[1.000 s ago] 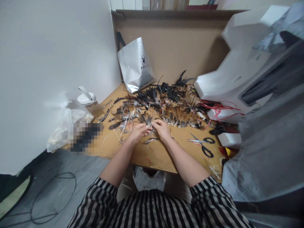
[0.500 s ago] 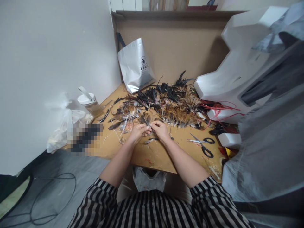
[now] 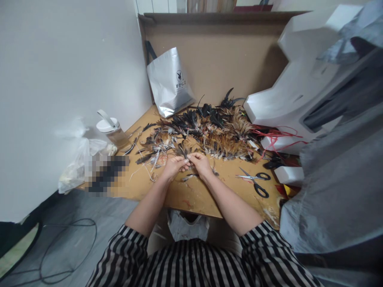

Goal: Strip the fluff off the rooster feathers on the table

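Both of my hands meet low over the wooden table, fingertips pinched close together. My left hand (image 3: 176, 166) is closed on the base of a small bunch of dark feathers (image 3: 182, 149), whose tips fan out away from me. My right hand (image 3: 199, 163) pinches at the same base, touching the left fingertips; what exactly lies between its fingers is hidden. Just beyond the hands spreads a broad pile of brown and black feathers (image 3: 227, 146). A few loose feathers (image 3: 190, 176) lie on the table under my right hand.
Black-handled scissors (image 3: 256, 182) lie spread at the right, with red string (image 3: 277, 137) behind them. White foam blocks (image 3: 267, 103) stand at the right. A silver bag (image 3: 169, 85) leans at the back. A lidded jug (image 3: 113, 133) and a plastic bag (image 3: 74, 167) sit left.
Very little differs. The whole view has shifted slightly, and my hands keep the same pinch on the feather bunch.
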`<state>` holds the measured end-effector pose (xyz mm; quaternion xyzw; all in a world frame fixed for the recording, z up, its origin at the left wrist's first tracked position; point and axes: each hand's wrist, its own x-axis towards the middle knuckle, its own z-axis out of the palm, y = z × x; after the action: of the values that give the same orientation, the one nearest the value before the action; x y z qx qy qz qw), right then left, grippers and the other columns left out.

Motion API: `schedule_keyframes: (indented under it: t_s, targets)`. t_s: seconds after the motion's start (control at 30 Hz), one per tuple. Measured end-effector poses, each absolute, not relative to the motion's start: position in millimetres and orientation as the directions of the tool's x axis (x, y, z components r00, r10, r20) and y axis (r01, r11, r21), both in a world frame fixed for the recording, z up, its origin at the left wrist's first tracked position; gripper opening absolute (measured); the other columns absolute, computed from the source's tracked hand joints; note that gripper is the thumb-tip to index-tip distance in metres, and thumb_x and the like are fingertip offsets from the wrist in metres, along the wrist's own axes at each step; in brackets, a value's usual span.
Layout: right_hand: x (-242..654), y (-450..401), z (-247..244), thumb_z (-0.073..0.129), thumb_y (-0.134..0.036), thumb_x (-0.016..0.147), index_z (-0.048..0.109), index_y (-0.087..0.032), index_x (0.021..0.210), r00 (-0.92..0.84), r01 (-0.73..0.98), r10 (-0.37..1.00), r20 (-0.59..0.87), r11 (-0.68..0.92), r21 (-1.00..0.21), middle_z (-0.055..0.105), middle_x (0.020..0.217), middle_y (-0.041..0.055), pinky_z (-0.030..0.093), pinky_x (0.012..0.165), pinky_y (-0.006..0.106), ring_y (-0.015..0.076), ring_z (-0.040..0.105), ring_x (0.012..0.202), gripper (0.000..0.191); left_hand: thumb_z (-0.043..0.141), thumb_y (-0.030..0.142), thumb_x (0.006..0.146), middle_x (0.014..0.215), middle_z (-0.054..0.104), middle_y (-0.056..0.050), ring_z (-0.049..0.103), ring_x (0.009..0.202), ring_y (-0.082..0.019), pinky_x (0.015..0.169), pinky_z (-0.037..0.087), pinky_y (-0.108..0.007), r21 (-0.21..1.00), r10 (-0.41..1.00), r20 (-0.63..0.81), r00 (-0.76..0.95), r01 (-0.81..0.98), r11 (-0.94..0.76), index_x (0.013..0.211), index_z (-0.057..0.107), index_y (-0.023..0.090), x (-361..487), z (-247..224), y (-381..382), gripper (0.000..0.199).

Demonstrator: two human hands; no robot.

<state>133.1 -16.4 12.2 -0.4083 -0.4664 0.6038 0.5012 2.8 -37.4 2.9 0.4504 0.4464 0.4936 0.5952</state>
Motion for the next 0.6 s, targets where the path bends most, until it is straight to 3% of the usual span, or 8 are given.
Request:
schedule_keyframes:
  t_s: [0.23, 0.43, 0.6]
  targets:
    - [140.1, -11.6, 14.0, 0.068, -0.034, 0.056, 0.061, -0.014, 0.061, -0.186, -0.1, 0.981, 0.06, 0.042, -0.994, 0.056, 0.051, -0.0022, 0.036, 0.052, 0.023, 0.0091, 0.046, 0.049, 0.022, 0.068, 0.04, 0.062, 0.063, 0.064, -0.006, 0.056, 0.05, -0.01, 0.047, 0.042, -0.02, 0.999, 0.997, -0.035, 0.071, -0.014, 0.036, 0.07, 0.064, 0.011, 8.0, 6.9, -39.8, 0.03]
    - [138.1, -13.1, 11.9, 0.064, -0.033, 0.062, 0.06, -0.014, 0.063, -0.19, -0.107, 0.97, 0.155, 0.136, -0.985, 0.055, 0.052, -0.0025, 0.036, 0.052, 0.022, 0.0088, 0.046, 0.049, 0.02, 0.067, 0.038, 0.062, 0.058, 0.062, -0.004, 0.054, 0.047, -0.008, 0.046, 0.042, -0.019, 1.0, 0.998, -0.009, 0.06, -0.019, 0.01, 0.066, 0.063, 0.011, 8.6, 10.9, -40.9, 0.027]
    - [141.6, -11.0, 11.8, 0.065, -0.035, 0.06, 0.058, -0.014, 0.063, -0.233, -0.052, 0.964, 0.132, 0.123, -0.991, 0.055, 0.054, -0.0026, 0.035, 0.052, 0.021, 0.0083, 0.045, 0.049, 0.022, 0.065, 0.034, 0.064, 0.055, 0.06, -0.002, 0.052, 0.047, -0.008, 0.047, 0.041, -0.019, 1.0, 0.996, 0.026, 0.084, -0.018, -0.024, 0.066, 0.062, 0.011, 5.6, 5.6, -38.1, 0.022]
